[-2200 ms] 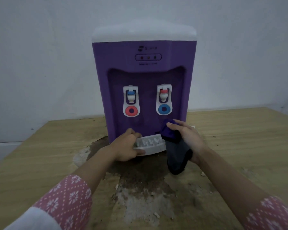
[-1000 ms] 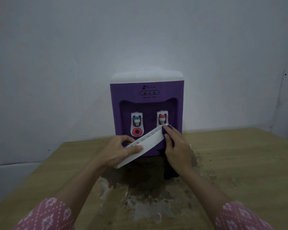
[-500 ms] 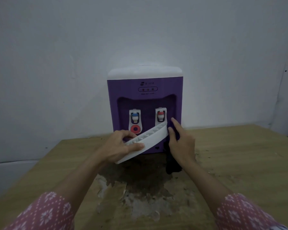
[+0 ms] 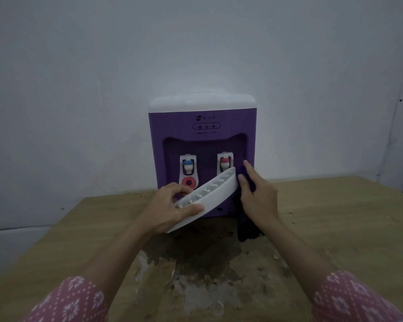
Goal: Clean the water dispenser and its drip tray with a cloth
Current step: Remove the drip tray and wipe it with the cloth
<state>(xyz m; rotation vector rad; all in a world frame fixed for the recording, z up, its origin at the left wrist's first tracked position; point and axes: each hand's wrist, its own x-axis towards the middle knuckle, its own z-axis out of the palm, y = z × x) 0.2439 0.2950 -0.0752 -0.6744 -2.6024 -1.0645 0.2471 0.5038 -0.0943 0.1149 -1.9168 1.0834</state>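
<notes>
Fingers of the left hand point(image 4: 170, 210) curl round the near end of the white drip tray point(image 4: 209, 197), thumb along its front wall and the other fingers over the slotted top, so the tray is gripped and held clear of the tabletop point(image 4: 335, 224). Fingers of the right hand point(image 4: 257, 197) lie nearly straight, pressing a dark cloth point(image 4: 248, 228) against the tray's far end; the cloth sits under the palm and hangs down below the wrist, and how much of it the thumb pinches cannot be told.

Behind everything a pale wall point(image 4: 79, 89) fills the upper half of the view. The wooden tabletop runs from the wall to the near edge, with a large dark, worn and flaking patch point(image 4: 196, 263) in its middle, reaching from the dispenser's foot toward the near edge.

At the far edge, in the middle, stands the purple water dispenser point(image 4: 203, 145) with a white top, upright against the wall. Its recessed front carries two white taps: the blue-capped tap point(image 4: 188, 167) on one side with a red round lever below it, the red-capped tap point(image 4: 224, 162) on the other.

The drip tray is out of the dispenser, tilted, its far end raised in front of the red-capped tap and its near end low in the left hand. Pink patterned sleeves point(image 4: 72, 300) show at the bottom corners.
</notes>
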